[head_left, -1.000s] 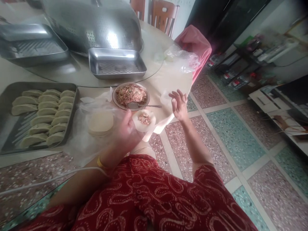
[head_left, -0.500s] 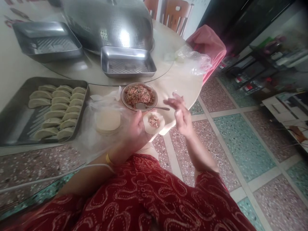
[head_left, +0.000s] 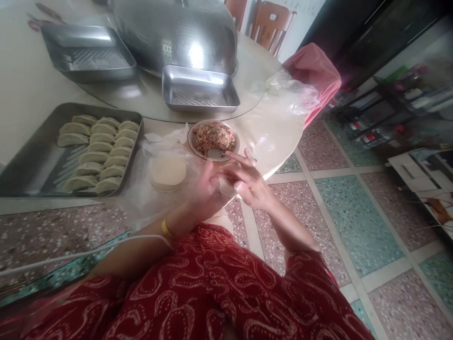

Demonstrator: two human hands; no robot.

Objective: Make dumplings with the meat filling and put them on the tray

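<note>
A round dumpling wrapper (head_left: 227,188) with meat filling rests in my left hand (head_left: 208,191), whose fingers curl under it and whose thumb sticks up. My right hand (head_left: 253,182) reaches over the wrapper from the right. Its thumb and some fingers are at the wrapper's edge, and the index finger is stretched out. Much of the filling is hidden behind these fingers. Just beyond both hands stands a bowl of minced filling (head_left: 215,134) with a spoon (head_left: 215,153) in it. A stack of wrappers (head_left: 168,171) lies on a plastic bag left of my left hand.
Folded dumplings (head_left: 95,146) sit in rows in a large metal tray (head_left: 42,174) at the left. Farther back are two smaller metal trays (head_left: 200,104) (head_left: 90,71) and a big perforated steel dome (head_left: 184,35). A clear plastic bag (head_left: 292,92) lies near the table's right edge.
My right hand has moved left onto the wrapper, from apart in the air at the right. The left hand still holds the wrapper. The whole view has shifted slightly.
</note>
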